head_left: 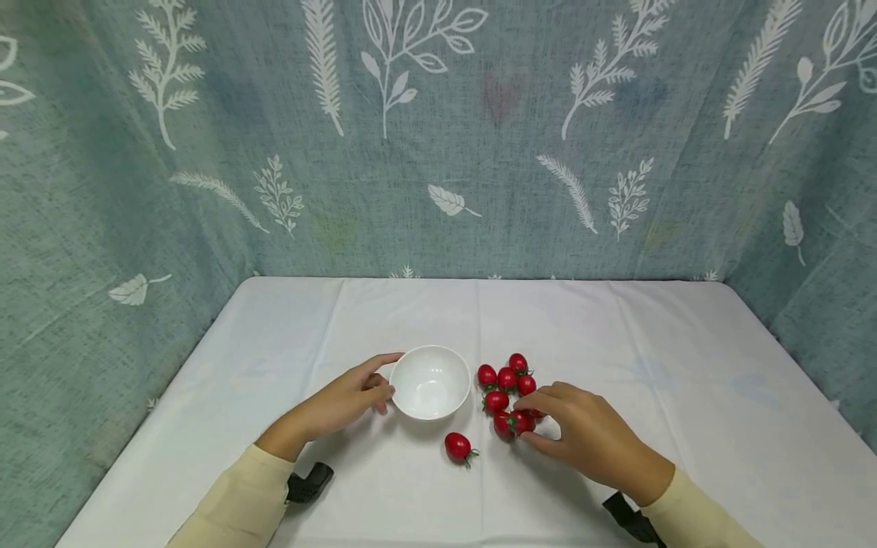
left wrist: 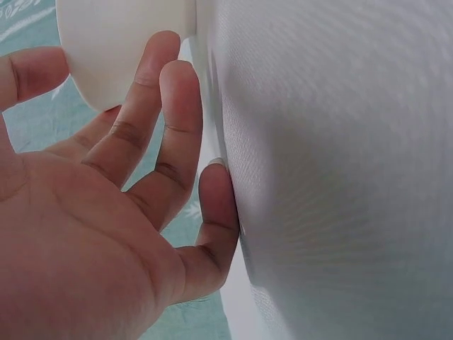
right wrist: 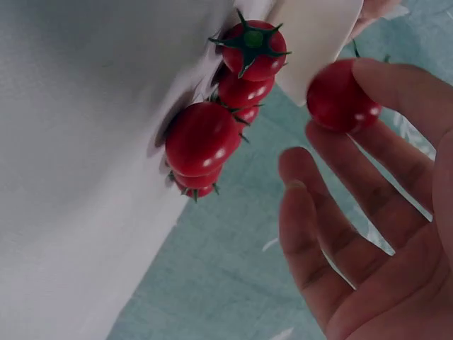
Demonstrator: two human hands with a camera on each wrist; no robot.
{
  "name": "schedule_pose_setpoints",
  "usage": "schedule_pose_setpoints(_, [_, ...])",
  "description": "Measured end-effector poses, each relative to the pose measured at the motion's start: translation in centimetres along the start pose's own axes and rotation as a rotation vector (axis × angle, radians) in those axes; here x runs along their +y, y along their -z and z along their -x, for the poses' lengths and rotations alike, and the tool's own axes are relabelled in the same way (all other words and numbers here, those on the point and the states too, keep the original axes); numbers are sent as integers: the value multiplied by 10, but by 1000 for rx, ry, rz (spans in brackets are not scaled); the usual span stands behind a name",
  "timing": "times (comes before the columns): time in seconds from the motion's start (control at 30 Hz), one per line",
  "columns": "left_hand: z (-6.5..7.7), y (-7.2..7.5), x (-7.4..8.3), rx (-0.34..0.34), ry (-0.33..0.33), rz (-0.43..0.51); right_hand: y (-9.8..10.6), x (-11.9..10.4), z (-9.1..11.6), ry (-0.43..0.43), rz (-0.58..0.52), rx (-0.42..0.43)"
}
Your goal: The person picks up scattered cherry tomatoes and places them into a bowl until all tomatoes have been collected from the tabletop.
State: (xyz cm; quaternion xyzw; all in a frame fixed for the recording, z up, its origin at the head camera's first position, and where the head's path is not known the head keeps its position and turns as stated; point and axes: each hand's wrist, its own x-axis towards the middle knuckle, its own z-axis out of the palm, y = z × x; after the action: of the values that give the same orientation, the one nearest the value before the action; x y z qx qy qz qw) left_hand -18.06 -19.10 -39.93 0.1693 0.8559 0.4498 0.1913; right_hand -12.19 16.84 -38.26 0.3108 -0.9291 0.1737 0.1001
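Observation:
A white bowl [head_left: 430, 384] stands upright on the table. My left hand [head_left: 346, 403] is at the bowl's left side, its index finger and thumb touching the outer wall; in the left wrist view its other fingers [left wrist: 180, 99] are loosely bent below the bowl. With thumb and fingertips my right hand [head_left: 589, 434] pinches a red cherry tomato [right wrist: 340, 95], which appears raised from the cloth in the right wrist view. Several more cherry tomatoes [head_left: 495, 401] with green stems lie clustered between the bowl and that hand, some partly hidden by it.
One loose cherry tomato [head_left: 457, 447] lies in front of the bowl. A white cloth [head_left: 384, 495] covers the table. Behind and at both sides hangs a blue-green curtain [head_left: 411, 205] with white leaf patterns. Black straps [head_left: 311, 483] show at both wrists.

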Motion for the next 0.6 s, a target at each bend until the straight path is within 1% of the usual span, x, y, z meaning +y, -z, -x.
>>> schedule_pose_setpoints(0.13, [-1,-1,0,-4,-3,-1,2,-2,-4,48,0,71])
schedule_pose_setpoints(0.23, [-1,-1,-1,-1,0,1,2,-4,-9,75,9,110])
schedule_pose_setpoints(0.43, [0,-2,-1,7,4,2,2,-8,-21,108,14,132])
schedule_pose_setpoints(0.6, [1,-1,0,0,-5,6,0,-13,-33,124,9,143])
